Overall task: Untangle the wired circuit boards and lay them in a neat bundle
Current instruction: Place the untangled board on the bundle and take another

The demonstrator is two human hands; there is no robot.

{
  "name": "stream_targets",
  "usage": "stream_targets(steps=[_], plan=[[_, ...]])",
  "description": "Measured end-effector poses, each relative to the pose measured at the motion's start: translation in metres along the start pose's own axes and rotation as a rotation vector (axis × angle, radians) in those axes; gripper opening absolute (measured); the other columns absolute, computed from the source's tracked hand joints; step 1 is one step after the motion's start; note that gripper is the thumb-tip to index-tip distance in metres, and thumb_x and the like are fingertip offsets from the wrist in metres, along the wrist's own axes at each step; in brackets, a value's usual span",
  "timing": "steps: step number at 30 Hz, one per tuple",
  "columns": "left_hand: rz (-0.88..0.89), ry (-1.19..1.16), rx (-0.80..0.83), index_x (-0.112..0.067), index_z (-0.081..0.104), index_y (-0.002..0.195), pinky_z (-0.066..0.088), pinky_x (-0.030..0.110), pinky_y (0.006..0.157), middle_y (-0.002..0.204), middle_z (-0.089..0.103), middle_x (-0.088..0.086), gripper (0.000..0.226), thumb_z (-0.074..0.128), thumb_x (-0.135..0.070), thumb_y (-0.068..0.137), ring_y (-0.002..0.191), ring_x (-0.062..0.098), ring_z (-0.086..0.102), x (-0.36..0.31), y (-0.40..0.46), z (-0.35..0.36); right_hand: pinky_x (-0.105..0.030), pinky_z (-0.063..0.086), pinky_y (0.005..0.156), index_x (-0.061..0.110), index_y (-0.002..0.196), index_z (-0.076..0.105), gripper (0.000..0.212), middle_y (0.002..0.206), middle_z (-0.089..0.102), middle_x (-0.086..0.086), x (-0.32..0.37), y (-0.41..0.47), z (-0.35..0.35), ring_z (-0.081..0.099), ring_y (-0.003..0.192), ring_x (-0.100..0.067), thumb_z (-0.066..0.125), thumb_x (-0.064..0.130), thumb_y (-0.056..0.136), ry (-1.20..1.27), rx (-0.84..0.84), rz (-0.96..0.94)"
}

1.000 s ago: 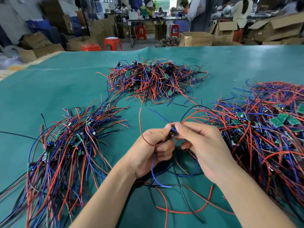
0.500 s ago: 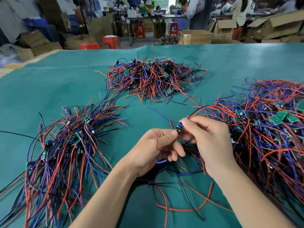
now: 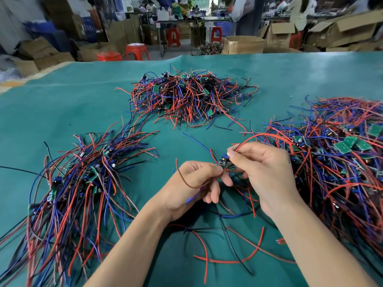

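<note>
Lifted clear of the tangle now, the small circuit board [image 3: 223, 161] sits pinched between my right hand [image 3: 263, 168] and left hand [image 3: 193, 183], whose curled fingers gather its wires to straighten them.

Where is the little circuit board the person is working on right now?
In the head view it sits near the centre, the small circuit board pinched between the left hand and right hand, above the green table.

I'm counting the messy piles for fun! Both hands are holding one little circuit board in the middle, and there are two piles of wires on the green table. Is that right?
Not quite: the head view shows three piles, not two. One lies on the left, one far in the middle, one on the right. The rest holds: the left hand and right hand both pinch the small circuit board over the green table.
</note>
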State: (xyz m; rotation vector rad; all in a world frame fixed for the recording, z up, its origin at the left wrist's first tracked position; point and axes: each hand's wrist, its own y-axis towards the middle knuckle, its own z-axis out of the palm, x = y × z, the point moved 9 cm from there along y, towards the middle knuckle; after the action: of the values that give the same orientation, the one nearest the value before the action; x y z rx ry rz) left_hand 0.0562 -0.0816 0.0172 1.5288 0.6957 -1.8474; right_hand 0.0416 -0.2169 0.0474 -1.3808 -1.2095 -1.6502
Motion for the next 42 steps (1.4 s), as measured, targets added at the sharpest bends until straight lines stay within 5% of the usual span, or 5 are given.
stream_targets(steps=[16, 22, 29, 35, 42], plan=[[-0.027, 0.036, 0.065, -0.009, 0.075, 0.079, 0.04, 0.017, 0.049, 0.054, 0.063, 0.006, 0.03, 0.051, -0.02, 0.092, 0.045, 0.01, 0.051, 0.002, -0.003, 0.004, -0.043, 0.059, 0.071, 0.038, 0.08, 0.074, 0.005, 0.072, 0.074, 0.017, 0.014, 0.01, -0.05, 0.064, 0.058, -0.006, 0.073, 0.033, 0.08, -0.242, -0.329, -0.185], [-0.044, -0.044, 0.037, 0.0, 0.07, 0.107, 0.043, 0.017, 0.053, 0.072, 0.07, 0.009, 0.023, 0.058, -0.011, 0.091, 0.055, 0.011, 0.056, 0.006, -0.001, 0.0, -0.033, 0.049, 0.069, 0.032, 0.073, 0.078, 0.005, 0.075, 0.077, 0.011, 0.011, 0.011, -0.055, 0.063, 0.061, -0.002, 0.076, 0.03, 0.078, -0.118, -0.325, -0.139], [0.013, -0.031, -0.054, -0.013, 0.073, 0.077, 0.037, 0.015, 0.047, 0.06, 0.061, 0.004, 0.01, 0.07, -0.018, 0.085, 0.047, 0.009, 0.046, 0.001, -0.001, -0.007, -0.021, 0.053, 0.069, 0.039, 0.076, 0.079, 0.011, 0.076, 0.077, 0.011, 0.017, 0.012, -0.045, 0.07, 0.067, -0.005, 0.077, 0.028, 0.077, -0.122, -0.27, -0.189], [0.067, 0.005, -0.013, -0.013, 0.074, 0.078, 0.032, 0.013, 0.043, 0.053, 0.057, 0.004, 0.009, 0.069, -0.013, 0.086, 0.044, 0.006, 0.041, -0.005, -0.001, -0.007, -0.044, 0.047, 0.065, 0.037, 0.076, 0.076, 0.008, 0.068, 0.072, 0.009, 0.02, 0.013, -0.082, 0.056, 0.058, -0.015, 0.071, 0.043, 0.079, -0.115, -0.453, -0.205], [0.081, -0.025, 0.041, -0.006, 0.071, 0.085, 0.028, 0.013, 0.042, 0.053, 0.057, 0.002, 0.008, 0.067, -0.012, 0.088, 0.045, 0.005, 0.041, -0.005, -0.001, -0.002, -0.028, 0.042, 0.051, 0.026, 0.079, 0.073, 0.012, 0.07, 0.067, 0.002, 0.031, 0.007, -0.111, 0.052, 0.05, -0.011, 0.069, 0.023, 0.09, -0.017, -0.623, -0.243]])
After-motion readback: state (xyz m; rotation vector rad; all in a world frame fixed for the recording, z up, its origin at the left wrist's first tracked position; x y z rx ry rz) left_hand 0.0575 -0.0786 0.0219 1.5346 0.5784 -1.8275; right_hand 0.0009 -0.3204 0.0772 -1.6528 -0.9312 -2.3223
